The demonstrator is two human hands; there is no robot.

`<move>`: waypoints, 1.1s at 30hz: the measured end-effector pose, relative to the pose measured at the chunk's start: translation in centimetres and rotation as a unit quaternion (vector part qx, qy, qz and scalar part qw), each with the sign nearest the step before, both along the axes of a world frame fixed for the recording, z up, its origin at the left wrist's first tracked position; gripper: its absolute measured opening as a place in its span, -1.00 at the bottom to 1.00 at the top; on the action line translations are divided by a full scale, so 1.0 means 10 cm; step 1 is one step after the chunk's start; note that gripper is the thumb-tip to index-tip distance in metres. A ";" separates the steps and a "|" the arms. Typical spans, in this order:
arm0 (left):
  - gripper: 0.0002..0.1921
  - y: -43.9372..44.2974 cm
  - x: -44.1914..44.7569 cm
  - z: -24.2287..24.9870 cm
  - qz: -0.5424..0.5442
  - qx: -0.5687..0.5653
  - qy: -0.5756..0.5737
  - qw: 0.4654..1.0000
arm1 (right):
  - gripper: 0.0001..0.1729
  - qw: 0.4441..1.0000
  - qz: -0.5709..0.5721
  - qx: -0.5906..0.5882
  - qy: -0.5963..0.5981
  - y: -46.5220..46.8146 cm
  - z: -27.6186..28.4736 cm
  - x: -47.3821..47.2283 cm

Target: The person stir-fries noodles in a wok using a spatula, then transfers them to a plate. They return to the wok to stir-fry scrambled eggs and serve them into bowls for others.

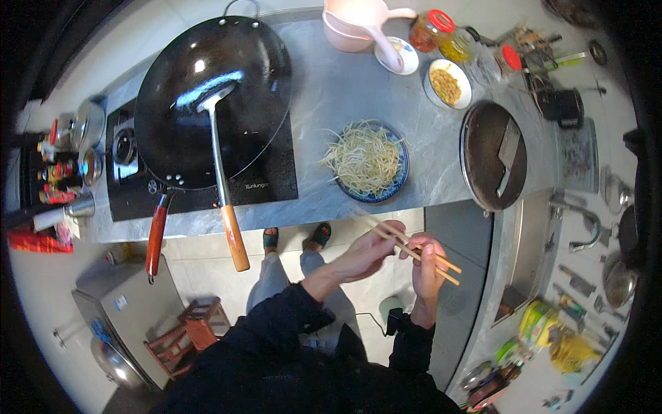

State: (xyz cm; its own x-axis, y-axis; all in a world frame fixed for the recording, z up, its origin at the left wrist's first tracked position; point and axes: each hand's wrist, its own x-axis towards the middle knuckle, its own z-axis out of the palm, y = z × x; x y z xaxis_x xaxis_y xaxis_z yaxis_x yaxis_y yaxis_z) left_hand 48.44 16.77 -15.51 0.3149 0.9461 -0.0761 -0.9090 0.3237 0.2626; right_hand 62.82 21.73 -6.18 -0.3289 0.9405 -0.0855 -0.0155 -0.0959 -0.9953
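A pair of wooden chopsticks (414, 247) spans both hands below the counter's front edge. My right hand (428, 264) grips them near their thick ends. My left hand (370, 256) is at their middle, blurred, with its fingers curled about them; how firmly it holds them is unclear. Just beyond the hands, a blue patterned plate (402, 178) bears a heap of bean sprouts (366, 158). On the left a big dark wok (170, 134) rests on the black cooktop (274, 189). A wok spatula (220, 171) with a wooden handle lies in the wok, its handle jutting over the counter edge.
A round chopping board (478, 165) with a cleaver (509, 147) on it lies at right, beside the sink (527, 243). Behind stand a bowl of chopped food (446, 85), a small bowl (408, 57), a pink ladle container (344, 33) and lidded jars (432, 31). Bottles (57, 171) stand far left.
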 end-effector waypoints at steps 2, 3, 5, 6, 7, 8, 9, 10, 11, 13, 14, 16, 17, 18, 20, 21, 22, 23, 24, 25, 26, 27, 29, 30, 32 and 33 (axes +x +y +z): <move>-0.36 -0.07 -0.14 -0.09 0.005 -0.066 0.090 0.994 | -0.73 0.995 0.013 0.058 -0.083 0.14 0.12 -0.14; -0.34 -0.08 -0.19 -0.14 0.005 -0.167 0.163 0.972 | -0.78 0.988 0.044 0.094 -0.116 0.21 0.16 -0.24; -0.41 -0.06 -0.24 -0.25 0.079 -0.290 0.256 0.919 | -0.81 0.961 0.137 0.098 -0.221 0.31 0.20 -0.49; -0.39 -0.01 -0.24 -0.30 0.110 -0.276 0.274 0.915 | -0.78 0.932 0.185 0.205 -0.235 0.39 0.16 -0.65; -0.37 0.04 -0.24 -0.35 0.137 -0.282 0.294 0.903 | -0.82 0.927 0.204 0.196 -0.245 0.39 0.12 -0.82; -0.34 0.10 -0.23 -0.38 0.159 -0.278 0.287 0.903 | -0.81 0.919 0.198 0.244 -0.236 0.45 0.05 -0.98; -0.32 0.17 -0.23 -0.42 0.155 -0.271 0.363 0.878 | -0.79 0.913 0.206 0.251 -0.246 0.50 -0.04 -1.13; -0.28 0.23 -0.24 -0.44 0.148 -0.254 0.414 0.862 | -0.79 0.910 0.175 0.277 -0.252 0.53 -0.12 -1.26; -0.25 0.29 -0.26 -0.47 0.163 -0.237 0.453 0.844 | -0.78 0.911 0.146 0.285 -0.261 0.58 -0.19 -1.37; -0.25 0.37 -0.30 -0.50 0.145 -0.253 0.459 0.839 | -0.75 0.914 0.092 0.279 -0.279 0.67 -0.33 -1.49; -0.28 0.41 -0.33 -0.53 0.135 -0.253 0.467 0.837 | -0.74 0.917 0.067 0.267 -0.289 0.70 -0.39 -1.51; -0.34 0.45 -0.37 -0.60 0.116 -0.253 0.478 0.833 | -0.70 0.924 0.023 0.254 -0.286 0.77 -0.47 -1.49; -0.36 0.47 -0.38 -0.64 0.104 -0.252 0.482 0.833 | -0.70 0.931 0.003 0.248 -0.267 0.79 -0.50 -1.45; -0.39 0.49 -0.37 -0.68 0.096 -0.259 0.485 0.830 | -0.70 0.940 -0.021 0.238 -0.243 0.81 -0.53 -1.39; -0.47 0.52 -0.33 -0.77 0.114 -0.264 0.464 0.838 | -0.71 0.941 -0.064 0.242 -0.226 0.83 -0.58 -1.26; -0.51 0.53 -0.29 -0.81 0.123 -0.271 0.453 0.841 | -0.71 0.944 -0.077 0.225 -0.227 0.83 -0.60 -1.18; -0.52 0.53 -0.25 -0.84 0.160 -0.266 0.447 0.839 | -0.71 0.947 -0.091 0.207 -0.228 0.83 -0.62 -1.11; -0.53 0.54 -0.20 -0.86 0.196 -0.261 0.441 0.836 | -0.71 0.950 -0.118 0.180 -0.226 0.83 -0.61 -1.03; -0.54 0.53 -0.16 -0.87 0.218 -0.268 0.408 0.845 | -0.69 0.956 -0.111 0.169 -0.211 0.83 -0.60 -0.96; -0.52 0.53 -0.13 -0.87 0.231 -0.255 0.445 0.827 | -0.69 0.958 -0.112 0.160 -0.211 0.83 -0.57 -0.88; -0.51 0.52 -0.09 -0.86 0.230 -0.254 0.456 0.822 | -0.68 0.961 -0.118 0.145 -0.206 0.83 -0.52 -0.81; -0.49 0.51 -0.06 -0.85 0.243 -0.256 0.454 0.818 | -0.68 0.964 -0.122 0.130 -0.200 0.82 -0.47 -0.75; -0.45 0.49 -0.01 -0.82 0.253 -0.265 0.447 0.816 | -0.61 0.964 -0.102 0.130 -0.210 0.77 -0.29 -0.64; -0.43 0.49 0.02 -0.81 0.257 -0.279 0.419 0.825 | -0.60 0.965 -0.089 0.132 -0.207 0.74 -0.19 -0.60; -0.41 0.49 0.05 -0.81 0.299 -0.265 0.435 0.807 | -0.58 0.975 -0.028 0.121 -0.184 0.66 -0.03 -0.59; -0.40 0.50 0.06 -0.81 0.297 -0.287 0.415 0.811 | -0.59 0.973 0.013 0.109 -0.203 0.63 0.02 -0.63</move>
